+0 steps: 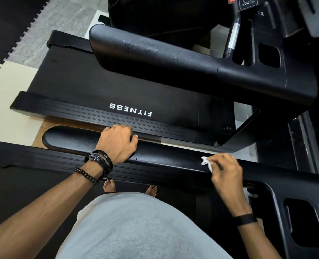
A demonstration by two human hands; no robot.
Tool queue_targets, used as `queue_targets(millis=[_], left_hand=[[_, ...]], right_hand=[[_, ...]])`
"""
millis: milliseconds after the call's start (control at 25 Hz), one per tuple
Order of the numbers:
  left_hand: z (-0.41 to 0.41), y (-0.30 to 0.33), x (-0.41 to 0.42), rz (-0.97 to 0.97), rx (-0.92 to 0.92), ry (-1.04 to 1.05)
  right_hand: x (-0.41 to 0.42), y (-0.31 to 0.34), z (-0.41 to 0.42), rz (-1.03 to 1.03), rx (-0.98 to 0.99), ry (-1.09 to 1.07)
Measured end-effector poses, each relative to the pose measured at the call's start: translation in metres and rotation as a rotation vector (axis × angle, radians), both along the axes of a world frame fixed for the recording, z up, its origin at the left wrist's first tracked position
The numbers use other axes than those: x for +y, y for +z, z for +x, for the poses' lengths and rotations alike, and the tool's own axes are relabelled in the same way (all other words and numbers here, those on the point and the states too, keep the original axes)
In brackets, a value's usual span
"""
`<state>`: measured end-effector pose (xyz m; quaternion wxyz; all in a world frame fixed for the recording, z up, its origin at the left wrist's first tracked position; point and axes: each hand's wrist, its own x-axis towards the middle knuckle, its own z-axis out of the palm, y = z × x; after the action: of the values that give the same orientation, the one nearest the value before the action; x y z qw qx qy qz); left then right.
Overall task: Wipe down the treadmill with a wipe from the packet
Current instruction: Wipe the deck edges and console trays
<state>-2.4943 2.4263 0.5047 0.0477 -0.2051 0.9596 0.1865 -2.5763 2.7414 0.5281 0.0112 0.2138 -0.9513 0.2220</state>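
I stand barefoot on a black treadmill, looking down at its left handrail (164, 159), a long black padded bar that shows damp patches. My left hand (117, 143) grips the handrail near its rounded end, fingers curled over the far side. My right hand (227, 170) pinches a small crumpled white wipe (206, 162) and holds it against the top of the same rail, closer to the console. The wipe packet is not in view.
A second black treadmill (117, 86) with "FITNESS" on its belt stands just beyond, with its own handrail (155, 57) overhead. My treadmill's console tray (304, 221) is at the lower right. Grey carpet and black foam mats (14, 25) cover the floor at the upper left.
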Motion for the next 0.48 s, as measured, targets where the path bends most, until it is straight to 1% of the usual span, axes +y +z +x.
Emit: queue_targets(millis=[80,120,200,280,320,360,400,480], left_hand=[[0.000,0.001,0.000,0.008,0.001,0.004],[-0.001,0.001,-0.001,0.011,0.000,0.001],[-0.001,0.003,-0.001,0.021,-0.009,-0.004],[-0.001,0.005,0.000,0.019,-0.014,0.001],[-0.001,0.005,0.000,0.016,-0.011,0.006],[-0.002,0.006,0.000,0.017,-0.008,0.010],[-0.002,0.006,0.000,0.018,-0.004,0.013],[-0.001,0.004,0.000,0.024,0.002,0.018]], right_hand=[[-0.007,-0.010,-0.023,0.089,-0.025,-0.103],[-0.024,-0.013,-0.027,0.106,-0.046,-0.110],[-0.064,-0.014,-0.016,0.050,-0.082,-0.010],[-0.079,-0.008,0.014,-0.006,-0.081,0.174],[-0.072,-0.004,0.024,-0.031,-0.082,0.240],[-0.057,0.000,0.029,-0.057,-0.071,0.262],[-0.040,0.004,0.027,-0.072,-0.048,0.239],[-0.010,0.003,0.007,-0.025,-0.030,0.118]])
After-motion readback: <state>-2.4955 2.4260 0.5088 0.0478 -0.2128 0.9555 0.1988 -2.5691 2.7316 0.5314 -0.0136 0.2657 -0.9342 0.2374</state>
